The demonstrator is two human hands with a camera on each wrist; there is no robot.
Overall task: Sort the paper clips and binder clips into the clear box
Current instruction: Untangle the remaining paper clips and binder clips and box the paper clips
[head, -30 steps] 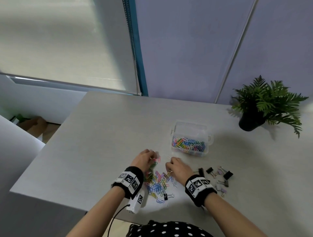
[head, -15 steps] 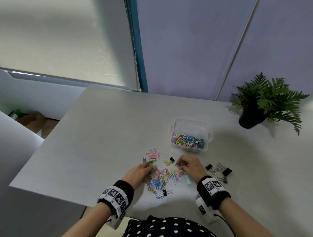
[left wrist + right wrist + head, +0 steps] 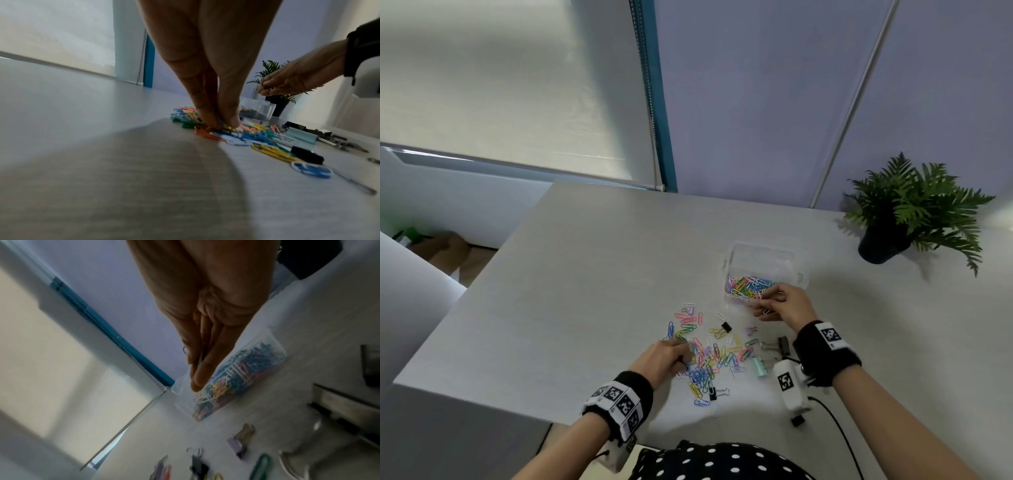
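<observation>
A clear box (image 3: 765, 255) stands on the grey table, its front half filled with coloured paper clips (image 3: 751, 285). My right hand (image 3: 767, 306) hovers at the box's near right corner and pinches a few paper clips between thumb and fingers (image 3: 200, 378). A loose pile of paper clips (image 3: 709, 356) lies nearer to me. At the pile's left edge my left hand (image 3: 685, 349) has its fingertips (image 3: 232, 123) pressed together on clips. Among the pile lie binder clips: a black one (image 3: 726, 328), a mint one (image 3: 759, 366) and another black one (image 3: 784, 344).
A potted fern (image 3: 904, 212) stands at the back right of the table (image 3: 585, 274). The table's left edge drops off to the floor. A small purple binder clip (image 3: 751, 330) lies between pile and box. A black cable (image 3: 839, 431) trails from my right wrist.
My right hand has left the pile and moved up and right to the box with clips pinched in it. My left hand has drawn back to the pile's left edge.
</observation>
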